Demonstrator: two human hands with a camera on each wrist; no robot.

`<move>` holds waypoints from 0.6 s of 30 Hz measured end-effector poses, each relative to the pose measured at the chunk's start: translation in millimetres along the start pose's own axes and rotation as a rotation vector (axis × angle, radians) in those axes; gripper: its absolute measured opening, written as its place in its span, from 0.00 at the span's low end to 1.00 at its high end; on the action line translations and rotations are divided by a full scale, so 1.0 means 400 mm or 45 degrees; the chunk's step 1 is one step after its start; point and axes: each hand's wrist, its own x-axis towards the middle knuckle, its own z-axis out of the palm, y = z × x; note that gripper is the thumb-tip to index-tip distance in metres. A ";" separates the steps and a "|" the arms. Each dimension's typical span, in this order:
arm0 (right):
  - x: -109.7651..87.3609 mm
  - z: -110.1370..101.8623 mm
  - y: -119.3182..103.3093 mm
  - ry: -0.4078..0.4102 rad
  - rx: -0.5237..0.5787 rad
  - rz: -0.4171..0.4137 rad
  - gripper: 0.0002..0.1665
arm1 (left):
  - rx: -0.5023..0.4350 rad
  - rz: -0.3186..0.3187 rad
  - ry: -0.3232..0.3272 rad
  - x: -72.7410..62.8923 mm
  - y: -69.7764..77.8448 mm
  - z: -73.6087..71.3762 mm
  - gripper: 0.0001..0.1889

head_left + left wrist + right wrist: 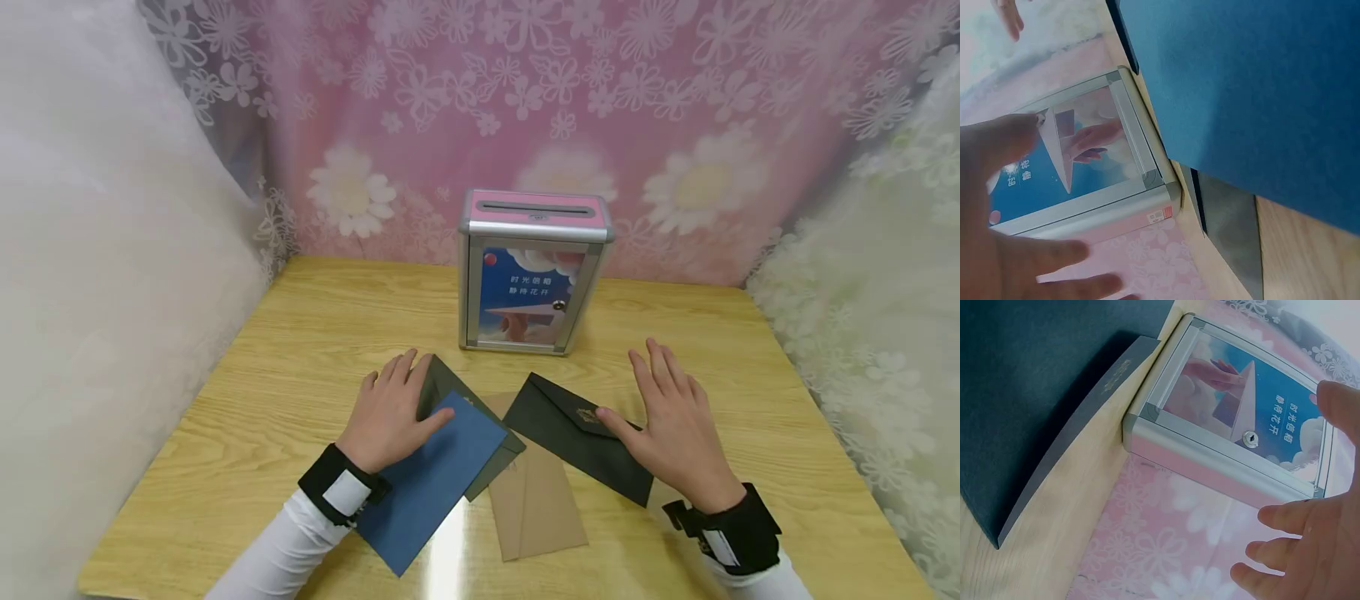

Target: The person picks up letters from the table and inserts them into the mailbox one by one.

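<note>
My left hand point(390, 421) is spread over the upper left of a blue envelope point(442, 475), thumb across its face in the head view. Beneath that envelope lies an olive-grey envelope point(491, 468), partly covered. My right hand point(678, 433) is held with fingers extended above the right part of a black envelope point(558, 417), which has a gold emblem on its flap point(1100, 387). Between these lies a tan kraft envelope point(551, 508), its top overlapped by the others. Both wrist views show the fingers apart, with nothing gripped.
Behind the envelopes stands a pink and silver mailbox point(528, 292) with a slot point(536, 208) in its top and a lock point(558, 306) on its front door. The wooden table point(300, 333) meets a pink floral curtain point(420, 167) at the back, with white drapes on both sides.
</note>
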 end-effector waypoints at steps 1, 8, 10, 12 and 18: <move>-0.003 -0.002 -0.002 0.004 0.003 -0.003 0.56 | 0.011 -0.002 -0.024 -0.005 0.000 0.001 0.46; -0.004 -0.004 -0.008 0.027 0.035 0.005 0.54 | 0.079 -0.033 -0.206 -0.022 -0.013 0.018 0.43; -0.003 -0.004 -0.010 0.034 0.042 0.011 0.54 | 0.107 -0.030 -0.232 -0.024 -0.018 0.023 0.43; -0.003 -0.005 -0.012 0.038 0.043 0.015 0.53 | 0.127 -0.021 -0.243 -0.026 -0.021 0.025 0.44; -0.009 -0.001 -0.015 0.041 0.035 0.023 0.51 | 0.149 -0.008 -0.243 -0.032 -0.014 0.030 0.47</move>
